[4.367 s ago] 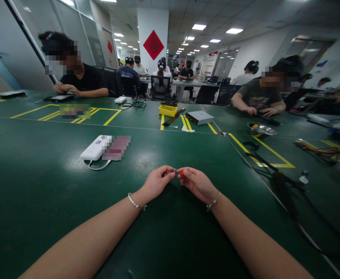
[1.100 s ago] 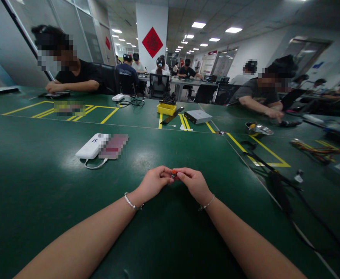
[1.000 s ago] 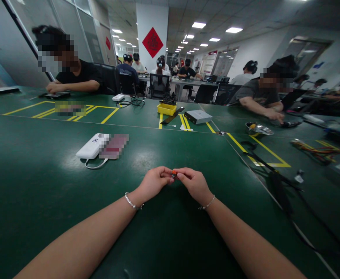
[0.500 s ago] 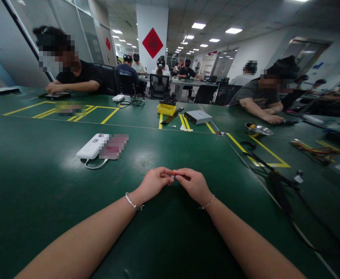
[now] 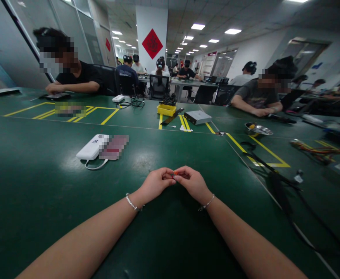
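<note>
My left hand (image 5: 157,183) and my right hand (image 5: 193,183) meet fingertip to fingertip above the green table (image 5: 146,240). Between them is a tiny orange-red and grey piece (image 5: 175,175), too small and too covered by fingers to name. Both hands are closed in a pinch on it, thumb against fingers. A bracelet circles each wrist. Left of the hands, a white power bank (image 5: 92,148) lies on the table with a short white cable (image 5: 96,167), beside a blurred-out flat thing.
Farther back stand a yellow bin (image 5: 166,110) and a grey-white box (image 5: 198,117). On the right lie a black strap (image 5: 278,190), a metal dish (image 5: 258,129) and a bundle of coloured wires (image 5: 318,149). Two co-workers sit across the table, with others behind.
My fingers have shifted slightly around the small piece, the left thumb moving a little right and down. At the right, a co-worker's hands have drawn slightly back.
</note>
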`<state>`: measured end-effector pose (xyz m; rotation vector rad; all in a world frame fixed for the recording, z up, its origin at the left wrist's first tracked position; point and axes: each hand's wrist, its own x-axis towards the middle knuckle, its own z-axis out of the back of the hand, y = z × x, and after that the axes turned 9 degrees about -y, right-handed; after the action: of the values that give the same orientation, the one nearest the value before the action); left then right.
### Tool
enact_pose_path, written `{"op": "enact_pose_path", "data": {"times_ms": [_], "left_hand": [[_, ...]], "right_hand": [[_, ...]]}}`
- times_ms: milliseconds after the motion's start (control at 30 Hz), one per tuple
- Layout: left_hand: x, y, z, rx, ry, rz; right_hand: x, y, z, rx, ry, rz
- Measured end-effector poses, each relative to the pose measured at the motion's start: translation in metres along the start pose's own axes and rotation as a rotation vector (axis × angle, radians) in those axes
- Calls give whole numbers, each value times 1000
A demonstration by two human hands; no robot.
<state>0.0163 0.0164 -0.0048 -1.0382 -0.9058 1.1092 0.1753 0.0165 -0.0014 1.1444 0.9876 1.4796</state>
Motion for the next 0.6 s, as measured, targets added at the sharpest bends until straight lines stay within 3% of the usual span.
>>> {"op": "enact_pose_path", "data": {"times_ms": [100,200,300,433,600], "left_hand": [[-2,-1,1,90,11,-60],[-3,-3,3,143,24,-80],[-4,-3,4,164,47,-97],[-5,-4,4,154,36,-117],[-6,-6,5,116,9,-96]], "right_hand": [[12,-5,24,-192,-171,55],[26,-15,70,-515,-461,89],[31,-29,119,-838,-638,-28],[26,-44,159,-1000,-648,-303],[20,-52,173,-1151,-609,-430]]}}
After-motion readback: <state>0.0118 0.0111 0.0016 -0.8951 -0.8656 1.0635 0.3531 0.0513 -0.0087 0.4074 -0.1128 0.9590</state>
